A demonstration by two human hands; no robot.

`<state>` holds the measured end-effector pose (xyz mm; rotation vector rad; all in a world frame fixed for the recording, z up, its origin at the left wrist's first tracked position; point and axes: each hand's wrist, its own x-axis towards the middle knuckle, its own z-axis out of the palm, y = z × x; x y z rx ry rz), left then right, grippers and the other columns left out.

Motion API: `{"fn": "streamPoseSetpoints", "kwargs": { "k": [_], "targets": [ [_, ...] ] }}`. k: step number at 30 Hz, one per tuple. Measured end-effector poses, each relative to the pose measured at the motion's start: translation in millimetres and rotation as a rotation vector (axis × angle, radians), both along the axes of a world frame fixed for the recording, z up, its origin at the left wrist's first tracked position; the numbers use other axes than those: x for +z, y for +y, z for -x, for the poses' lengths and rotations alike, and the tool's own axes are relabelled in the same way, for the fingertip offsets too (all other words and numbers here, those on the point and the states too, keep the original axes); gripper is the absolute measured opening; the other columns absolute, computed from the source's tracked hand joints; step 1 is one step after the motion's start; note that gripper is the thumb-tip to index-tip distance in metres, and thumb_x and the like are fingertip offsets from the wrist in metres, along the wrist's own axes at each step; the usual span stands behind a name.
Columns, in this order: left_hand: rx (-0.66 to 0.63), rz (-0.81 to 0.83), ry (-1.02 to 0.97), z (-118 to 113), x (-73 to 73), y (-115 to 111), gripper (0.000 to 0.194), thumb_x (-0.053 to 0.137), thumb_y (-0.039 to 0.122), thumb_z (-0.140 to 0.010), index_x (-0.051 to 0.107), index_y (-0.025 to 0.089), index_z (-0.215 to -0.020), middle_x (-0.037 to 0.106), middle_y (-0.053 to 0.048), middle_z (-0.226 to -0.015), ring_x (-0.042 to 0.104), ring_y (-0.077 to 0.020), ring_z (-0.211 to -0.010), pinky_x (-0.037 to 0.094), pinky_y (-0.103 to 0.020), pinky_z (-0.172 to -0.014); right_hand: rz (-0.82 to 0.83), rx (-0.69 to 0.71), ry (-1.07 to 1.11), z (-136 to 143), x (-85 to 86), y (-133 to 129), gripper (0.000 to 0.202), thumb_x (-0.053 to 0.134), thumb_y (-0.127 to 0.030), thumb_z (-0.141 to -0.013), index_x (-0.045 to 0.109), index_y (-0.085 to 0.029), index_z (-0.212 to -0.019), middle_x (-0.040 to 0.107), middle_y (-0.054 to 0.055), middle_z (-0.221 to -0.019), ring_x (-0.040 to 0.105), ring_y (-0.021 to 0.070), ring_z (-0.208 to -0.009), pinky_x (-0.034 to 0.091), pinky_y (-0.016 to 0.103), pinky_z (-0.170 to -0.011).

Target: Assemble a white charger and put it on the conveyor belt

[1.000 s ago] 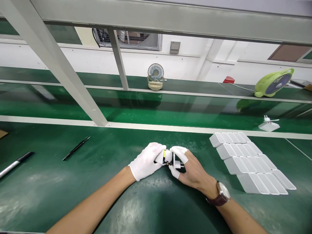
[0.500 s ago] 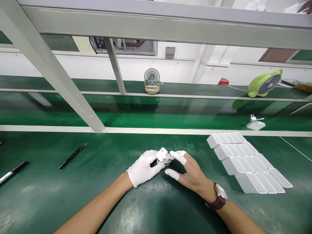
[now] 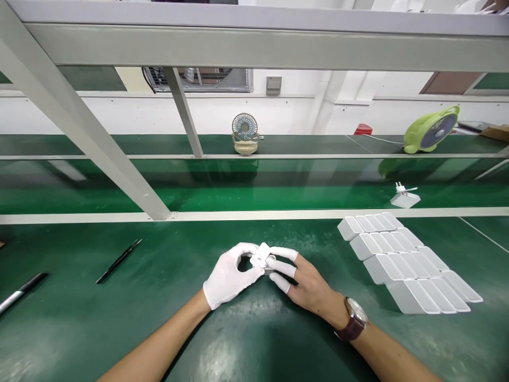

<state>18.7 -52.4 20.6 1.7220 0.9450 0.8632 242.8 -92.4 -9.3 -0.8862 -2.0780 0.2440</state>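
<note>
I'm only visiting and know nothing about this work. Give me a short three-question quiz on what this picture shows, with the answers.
1. True or false: both hands wear full white gloves.
2. Which wrist bears the wristwatch? A) left B) right C) neither
3. What lies in overlapping rows on the green bench to the person's right?

Key
1. False: the left hand wears a full glove; the right hand wears only white finger cots on some fingers.
2. B.
3. White casings. Both hands meet on a small white part.
</note>
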Motion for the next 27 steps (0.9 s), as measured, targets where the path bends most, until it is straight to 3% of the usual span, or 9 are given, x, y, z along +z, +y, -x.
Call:
{"fn": "streamPoseSetpoints", "kwargs": {
  "k": [6, 8, 10, 12, 14, 16, 19, 22, 27],
  "targets": [
    [-0.110, 0.123, -0.287, 2, -0.3, 5, 0.020, 0.071, 0.026, -0.085, 0.053, 0.018, -0.084, 0.069, -0.008, -0.104, 0.067, -0.0209, -0.093, 0.052, -0.036, -0.083, 0.027, 0.020, -0.045, -2, -10.8, -2, 0.052, 0.059, -0.010, -0.095, 0.048, -0.025, -0.143, 0.045, 0.015, -0.148, 0.049, 0.0253, -0.136, 0.052, 0.043, -0.107],
    [-0.120, 0.127, -0.292, 4, 0.8, 7, 0.018, 0.070, 0.026, -0.086, 0.055, 0.017, -0.088, 0.069, -0.009, -0.102, 0.067, -0.0217, -0.092, 0.052, -0.036, -0.082, 0.066, 0.028, -0.053, -2, -13.6, -2, 0.051, 0.057, -0.011, -0.096, 0.048, -0.025, -0.144, 0.045, 0.015, -0.148, 0.050, 0.0243, -0.134, 0.052, 0.042, -0.107],
    [-0.092, 0.096, -0.208, 5, 1.5, 7, 0.023, 0.069, 0.025, -0.086, 0.059, 0.017, -0.105, 0.069, -0.008, -0.101, 0.067, -0.0217, -0.095, 0.052, -0.038, -0.087, 0.098, 0.046, -0.045, -2, -15.6, -2, 0.049, 0.056, -0.011, -0.097, 0.048, -0.025, -0.143, 0.047, 0.014, -0.147, 0.051, 0.0232, -0.133, 0.052, 0.040, -0.107],
    [-0.043, 0.032, -0.048, 4, 1.4, 5, 0.044, 0.069, 0.021, -0.083, 0.055, 0.021, -0.125, 0.068, -0.006, -0.104, 0.066, -0.0208, -0.098, 0.051, -0.040, -0.095, 0.118, 0.057, -0.027, -1, -16.8, -1, 0.048, 0.056, -0.011, -0.097, 0.049, -0.024, -0.142, 0.048, 0.014, -0.146, 0.052, 0.0229, -0.133, 0.052, 0.040, -0.107],
    [0.016, -0.032, 0.112, 1, 0.1, 0, 0.058, 0.071, 0.020, -0.079, 0.052, 0.026, -0.133, 0.065, -0.004, -0.111, 0.065, -0.0205, -0.100, 0.052, -0.040, -0.096, 0.128, 0.052, -0.013, 0, -17.4, -1, 0.047, 0.057, -0.011, -0.096, 0.051, -0.025, -0.141, 0.049, 0.014, -0.145, 0.053, 0.0230, -0.131, 0.053, 0.040, -0.106],
    [0.096, -0.090, 0.207, -5, -2.0, -5, 0.056, 0.074, 0.023, -0.077, 0.055, 0.029, -0.129, 0.060, -0.005, -0.116, 0.063, -0.0210, -0.101, 0.054, -0.038, -0.092, 0.124, 0.046, -0.004, 1, -17.5, -1, 0.047, 0.058, -0.011, -0.095, 0.052, -0.025, -0.139, 0.050, 0.014, -0.143, 0.054, 0.0236, -0.130, 0.054, 0.041, -0.104],
    [0.153, -0.133, 0.202, -10, -4.3, -11, 0.031, 0.070, 0.031, -0.083, 0.062, 0.027, -0.113, 0.058, -0.005, -0.109, 0.063, -0.0205, -0.098, 0.055, -0.037, -0.088, 0.123, 0.047, 0.018, 3, -16.0, 0, 0.045, 0.060, -0.011, -0.095, 0.053, -0.025, -0.137, 0.051, 0.014, -0.140, 0.055, 0.0236, -0.129, 0.055, 0.041, -0.103],
    [0.114, -0.044, 0.092, -7, -2.5, -11, 0.021, 0.063, 0.033, -0.089, 0.060, 0.023, -0.107, 0.059, -0.007, -0.111, 0.063, -0.0204, -0.099, 0.055, -0.035, -0.089, 0.135, 0.056, 0.053, 5, -13.0, 1, 0.046, 0.060, -0.009, -0.094, 0.053, -0.027, -0.136, 0.054, 0.013, -0.135, 0.055, 0.0222, -0.128, 0.055, 0.040, -0.102],
    [0.022, 0.222, -0.058, 4, 0.8, 3, 0.029, 0.068, 0.037, -0.087, 0.063, 0.020, -0.109, 0.066, -0.008, -0.112, 0.064, -0.0233, -0.102, 0.053, -0.035, -0.089, 0.165, 0.054, 0.063, 7, -8.6, 2, 0.043, 0.059, -0.007, -0.094, 0.055, -0.026, -0.132, 0.055, 0.013, -0.132, 0.058, 0.0214, -0.123, 0.056, 0.039, -0.098]
  ]
}}
